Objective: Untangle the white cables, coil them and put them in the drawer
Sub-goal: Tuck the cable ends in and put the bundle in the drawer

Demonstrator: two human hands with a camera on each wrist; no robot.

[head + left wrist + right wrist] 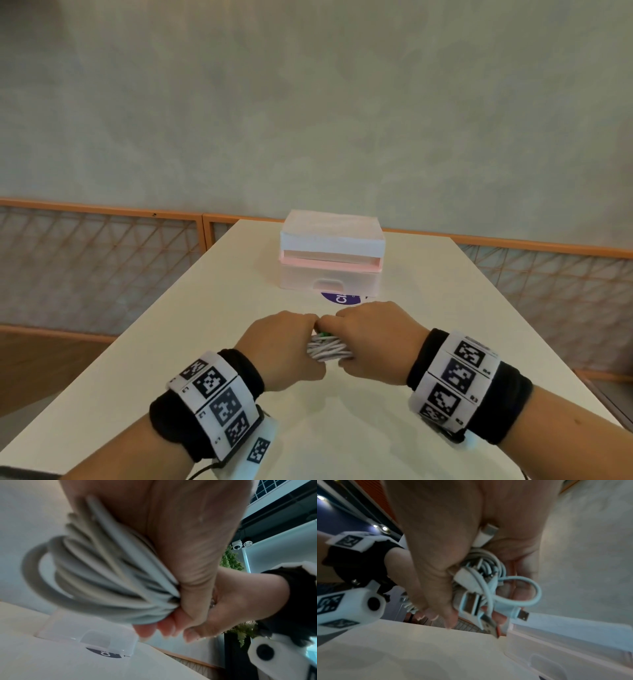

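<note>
A coiled bundle of white cables is held between both hands above the table, a little in front of the drawer unit. My left hand grips the coil's left side; in the left wrist view the loops fan out from under its palm. My right hand grips the right side, and the right wrist view shows several plugs and a short loop sticking out of its fist. The pink upper drawer is pulled slightly out, and the lower drawer with the handle is closed.
The white table runs away from me to a grey wall. A purple round sticker lies just in front of the drawer unit. Orange-framed lattice panels stand lower on both sides.
</note>
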